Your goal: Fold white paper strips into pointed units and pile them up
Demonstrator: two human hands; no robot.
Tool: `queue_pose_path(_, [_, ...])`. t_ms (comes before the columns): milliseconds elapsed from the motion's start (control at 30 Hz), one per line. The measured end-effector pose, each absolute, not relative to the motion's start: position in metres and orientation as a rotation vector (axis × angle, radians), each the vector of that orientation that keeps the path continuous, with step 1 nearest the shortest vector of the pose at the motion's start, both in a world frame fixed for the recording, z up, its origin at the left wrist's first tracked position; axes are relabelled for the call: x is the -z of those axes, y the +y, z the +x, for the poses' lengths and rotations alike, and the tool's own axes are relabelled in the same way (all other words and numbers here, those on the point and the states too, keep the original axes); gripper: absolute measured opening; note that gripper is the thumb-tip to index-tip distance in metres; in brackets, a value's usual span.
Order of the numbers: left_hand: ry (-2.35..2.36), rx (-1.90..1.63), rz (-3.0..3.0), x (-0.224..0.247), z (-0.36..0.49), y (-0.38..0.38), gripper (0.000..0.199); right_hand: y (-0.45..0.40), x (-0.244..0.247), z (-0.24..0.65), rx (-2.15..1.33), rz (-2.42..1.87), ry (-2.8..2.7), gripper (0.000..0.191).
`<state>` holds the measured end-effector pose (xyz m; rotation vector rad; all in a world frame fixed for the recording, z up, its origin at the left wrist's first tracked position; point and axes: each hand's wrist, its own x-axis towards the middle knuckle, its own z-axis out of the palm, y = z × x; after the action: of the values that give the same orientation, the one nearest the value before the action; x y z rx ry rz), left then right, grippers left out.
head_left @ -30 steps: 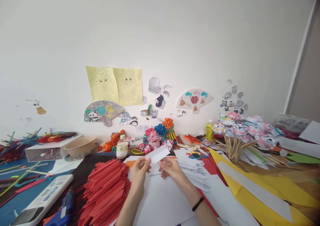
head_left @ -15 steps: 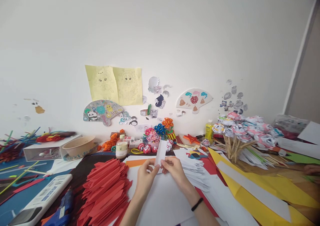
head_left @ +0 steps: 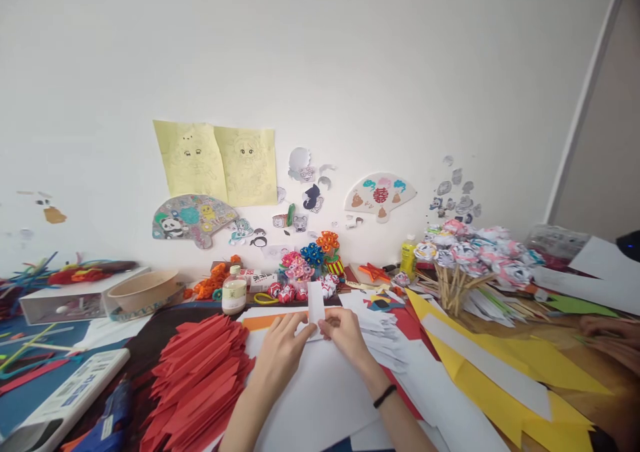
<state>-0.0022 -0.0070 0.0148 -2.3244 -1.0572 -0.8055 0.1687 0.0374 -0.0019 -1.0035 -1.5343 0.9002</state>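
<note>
A narrow white paper strip (head_left: pixel 316 303) stands up between my two hands over the white sheets (head_left: pixel 320 385) in the middle of the table. My left hand (head_left: pixel 284 340) pinches its lower left side, the thumb pointing toward the strip. On the other side, the fingertips of my right hand (head_left: pixel 343 330) grip the strip's lower right edge. A black band circles my right wrist. Left of my hands lies a heap of folded red paper strips (head_left: pixel 200 379); to the right is a pile of folded white strips (head_left: pixel 383 339).
Yellow paper (head_left: pixel 480 359) spreads at the right, below a bunch of paper flowers on sticks (head_left: pixel 463 265). A glue gun (head_left: pixel 114 415), a long white box (head_left: pixel 75 395) and a small bottle (head_left: pixel 234 291) stand or lie left. Another person's hand (head_left: pixel 613 335) shows at the right edge.
My left hand has turned so that its back now faces up more, and its fingers reach further over the strip. The view has swung slightly right; the other person's hand shows more.
</note>
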Motion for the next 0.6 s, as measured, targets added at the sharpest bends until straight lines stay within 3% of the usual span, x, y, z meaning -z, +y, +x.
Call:
queue_pose_path(367, [-1.033, 0.905, -2.426, -0.0123, -0.0063, -0.0030, 0.028, 0.0383, 0.0010, 0.1701, -0.878, -1.040, -1.524, 0.014])
queue_pose_path(600, [-1.309, 1.237, -2.482, -0.0146, 0.0013, -0.0042, 0.024, 0.0348, 0.0018, 0.1638, -0.857, -0.945, -1.540, 0.024])
